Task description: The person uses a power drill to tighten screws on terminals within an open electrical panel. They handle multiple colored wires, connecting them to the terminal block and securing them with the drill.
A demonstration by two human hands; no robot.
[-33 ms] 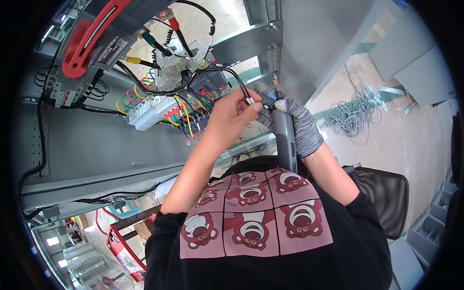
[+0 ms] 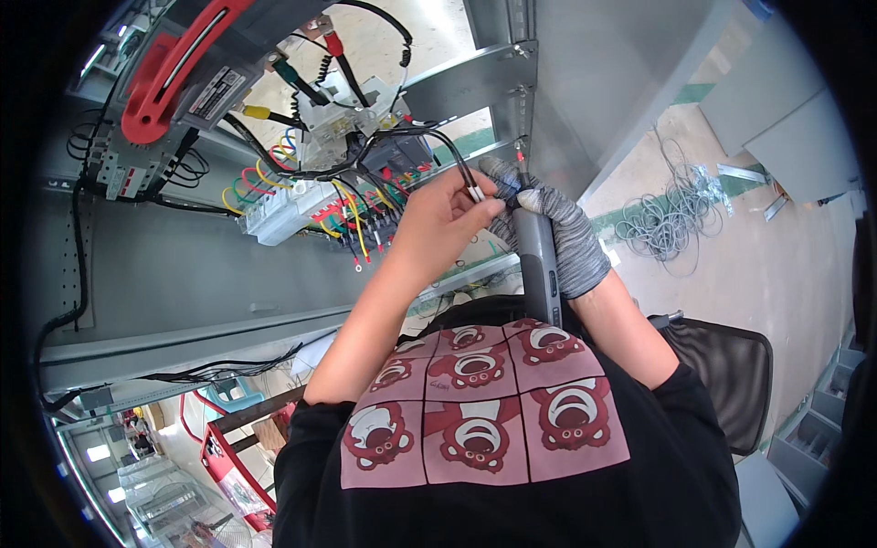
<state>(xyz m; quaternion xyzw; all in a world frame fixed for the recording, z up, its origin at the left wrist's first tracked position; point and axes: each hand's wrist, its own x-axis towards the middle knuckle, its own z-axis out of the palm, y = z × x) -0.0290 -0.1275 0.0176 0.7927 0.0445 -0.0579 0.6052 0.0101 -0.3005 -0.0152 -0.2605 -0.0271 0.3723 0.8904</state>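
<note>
My bare left hand (image 2: 440,224) pinches a pair of black wires (image 2: 454,153) between thumb and fingers, close to the white sleeves (image 2: 476,194) near their ends. The wires run back to a bundle inside the metal cabinet. In a grey knitted glove, my right hand (image 2: 577,247) is wrapped round a slim dark-grey handheld tool (image 2: 538,256). The tool's upper end lies beside my left fingertips. Fingers hide the wire tips, so contact with the tool cannot be made out.
A grey switch unit with a red handle (image 2: 146,114) sits at the upper left. Terminal blocks (image 2: 279,215) with coloured wires are below it. On the right, a tangled grey cable (image 2: 667,224) lies on the floor near a black mesh chair (image 2: 722,374).
The white sleeves and my left thumb have shifted very slightly toward the tool. My grips on the wires and the tool look the same.
</note>
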